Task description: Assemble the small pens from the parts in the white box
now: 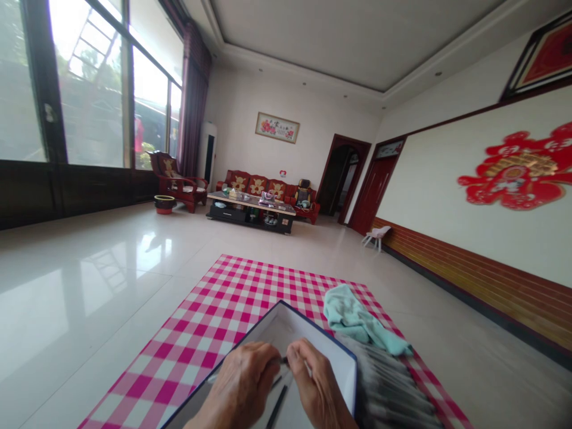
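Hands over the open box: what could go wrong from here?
The slim dark item pinched between the left hand and right hand is small, so it could slip and fall onto the dark sticks in the open white box. The blurred grey row lies close beside the box, so the right hand might knock it. The checked cloth under the box may shift.

The head-worn camera looks forward and down from just above the person's bare left hand (239, 387) and bare right hand (317, 384), close at the bottom edge. It takes in a pink-and-white checked cloth (179, 351) and, far off, a red cushioned sofa (257, 186). Its wide lens bends the edges, so the exact tilt is hard to judge.
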Tool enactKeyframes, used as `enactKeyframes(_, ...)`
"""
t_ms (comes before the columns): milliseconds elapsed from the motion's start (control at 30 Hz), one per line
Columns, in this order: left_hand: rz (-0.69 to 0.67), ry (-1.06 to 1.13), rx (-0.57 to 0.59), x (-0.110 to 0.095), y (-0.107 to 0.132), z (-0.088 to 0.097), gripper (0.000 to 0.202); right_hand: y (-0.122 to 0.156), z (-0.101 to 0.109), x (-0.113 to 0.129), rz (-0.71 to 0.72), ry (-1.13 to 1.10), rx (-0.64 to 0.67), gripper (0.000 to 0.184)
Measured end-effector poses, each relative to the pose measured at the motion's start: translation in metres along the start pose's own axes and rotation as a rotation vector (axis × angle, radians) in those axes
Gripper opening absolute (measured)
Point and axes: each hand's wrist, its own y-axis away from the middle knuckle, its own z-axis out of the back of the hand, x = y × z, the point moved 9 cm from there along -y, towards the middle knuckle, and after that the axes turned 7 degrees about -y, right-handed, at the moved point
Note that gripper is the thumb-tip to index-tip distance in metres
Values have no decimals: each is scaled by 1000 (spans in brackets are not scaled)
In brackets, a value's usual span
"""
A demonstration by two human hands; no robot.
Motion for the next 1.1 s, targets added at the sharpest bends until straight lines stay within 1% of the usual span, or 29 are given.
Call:
enactKeyframes(100,-7,4,10,-1,-1,-1,21,-1,-7,-2,-17,0,109,23)
enactKeyframes(200,-21,-7,12,-2,-1,-2,22,-2,-11,-6,-23,-4,74,30)
enactKeyframes(267,-19,-13,6,-1,-2,-1,23,-2,-13,-13,-82,-16,33,35)
enactKeyframes(367,-32,8,12,-2,-2,0,23,-1,-15,-17,-164,-53,10,39)
enactKeyframes(533,-25,16,7,-2,-2,2,23,0,-10,-5,-106,-22,72,32)
enactKeyframes(600,-17,12,8,-1,-1,1,23,0,-11,-4,-90,-15,104,30)
enactKeyframes(667,-11,9,14,-1,-1,-1,22,-1,-13,-6,-80,-17,105,31)
enactKeyframes(733,-13,-3,18,-1,0,-3,22,-1,-14,-11,-101,-19,74,36)
enactKeyframes(833,-24,-12,16,-1,0,-2,23,0,-19,-20,-180,-57,48,41)
enactKeyframes(967,-88,-5,7,-7,-2,2,25,1,-20,-18,-196,-109,56,41)
enactKeyframes(1033,-121,-30,-62,-10,-3,10,17,0,-16,-17,-199,-95,42,42)
enactKeyframes(1067,-119,-43,-131,-9,-3,16,15,0,-11,-18,-213,-88,13,43)
enactKeyframes(1100,-100,-52,-215,-7,-2,25,17,-1,-6,-20,-237,-85,-34,45)
